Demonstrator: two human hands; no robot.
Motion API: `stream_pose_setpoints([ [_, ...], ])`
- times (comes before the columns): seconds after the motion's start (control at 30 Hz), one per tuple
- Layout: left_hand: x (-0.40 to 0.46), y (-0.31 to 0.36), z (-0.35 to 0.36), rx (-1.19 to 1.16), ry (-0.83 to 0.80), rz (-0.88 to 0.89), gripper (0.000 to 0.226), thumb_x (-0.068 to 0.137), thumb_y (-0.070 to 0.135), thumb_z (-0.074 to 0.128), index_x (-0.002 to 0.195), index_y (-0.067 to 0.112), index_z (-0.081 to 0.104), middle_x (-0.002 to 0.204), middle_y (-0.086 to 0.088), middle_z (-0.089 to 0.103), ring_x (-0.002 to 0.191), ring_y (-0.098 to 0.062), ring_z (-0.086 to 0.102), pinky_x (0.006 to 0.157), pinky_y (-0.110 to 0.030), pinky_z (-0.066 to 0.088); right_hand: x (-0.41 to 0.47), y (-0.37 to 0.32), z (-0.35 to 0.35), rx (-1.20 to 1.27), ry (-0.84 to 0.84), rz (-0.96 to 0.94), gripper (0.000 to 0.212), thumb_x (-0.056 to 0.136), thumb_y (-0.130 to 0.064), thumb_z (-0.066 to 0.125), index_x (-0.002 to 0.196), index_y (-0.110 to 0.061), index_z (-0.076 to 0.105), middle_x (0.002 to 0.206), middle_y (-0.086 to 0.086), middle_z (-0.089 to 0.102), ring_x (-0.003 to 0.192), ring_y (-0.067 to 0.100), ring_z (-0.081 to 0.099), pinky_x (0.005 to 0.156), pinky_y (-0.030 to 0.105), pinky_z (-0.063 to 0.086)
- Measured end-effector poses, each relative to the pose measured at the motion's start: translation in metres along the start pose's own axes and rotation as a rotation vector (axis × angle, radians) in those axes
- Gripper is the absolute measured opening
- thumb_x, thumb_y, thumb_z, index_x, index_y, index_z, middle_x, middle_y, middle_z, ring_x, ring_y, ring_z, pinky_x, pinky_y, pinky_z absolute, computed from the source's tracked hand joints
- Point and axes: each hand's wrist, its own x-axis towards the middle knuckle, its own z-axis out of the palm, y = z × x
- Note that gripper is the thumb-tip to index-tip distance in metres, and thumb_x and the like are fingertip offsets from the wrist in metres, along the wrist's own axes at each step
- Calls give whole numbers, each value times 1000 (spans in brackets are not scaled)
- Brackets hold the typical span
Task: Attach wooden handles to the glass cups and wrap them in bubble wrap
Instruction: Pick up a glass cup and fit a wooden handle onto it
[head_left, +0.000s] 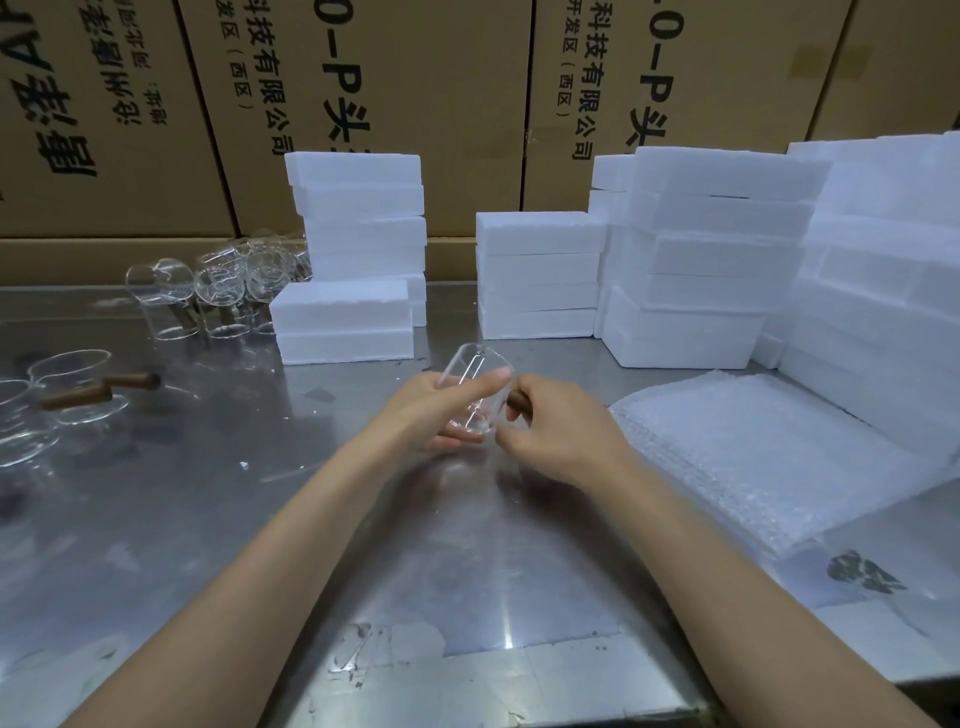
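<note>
Steel table (467, 545) carries everything. Above its middle, a glass cup (475, 387) is held tilted in the curled fingers of the left hand (436, 410), while a wooden handle (519, 402) at its side is pinched by the right hand (556, 423). Bubble wrap (769, 457) lies by the right edge. More cups (208, 291) are gathered at the far left, and foam blocks (701, 260) are stacked along the far edge.
</note>
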Motion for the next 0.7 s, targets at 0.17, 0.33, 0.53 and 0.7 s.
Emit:
stream_pose_setpoints([
  [0.17,2,-3,11,105,44,197,50,73,50,76,101,10,66,86,-1,67,61,-5,63,55,-15,48,4,4,-2,-119,75,131,28,85,-32,48,64,-14,50,59,0,50,66,28,50,47,28,28],
  [0.33,2,-5,10,171,22,286,57,68,44,79,114,16,61,103,-3,69,76,-13,67,65,-22,51,3,6,-9,259,-228,190,35,85,-19,53,52,-18,39,42,-5,38,44,15,38,46,25,28],
  [0.53,-2,-5,1,72,-167,311,57,64,48,80,113,26,62,104,1,70,92,-7,65,79,-29,53,-1,8,-30,690,-687,333,42,86,-16,50,49,-24,30,37,-8,23,33,8,15,35,16,13],
  [0.7,-3,-2,-4,-69,-288,300,62,61,41,78,119,28,60,112,-8,66,105,-23,63,97,-42,48,1,10,-38,1045,-958,397,38,67,-21,55,38,-25,31,31,-11,24,28,3,14,31,15,15],
])
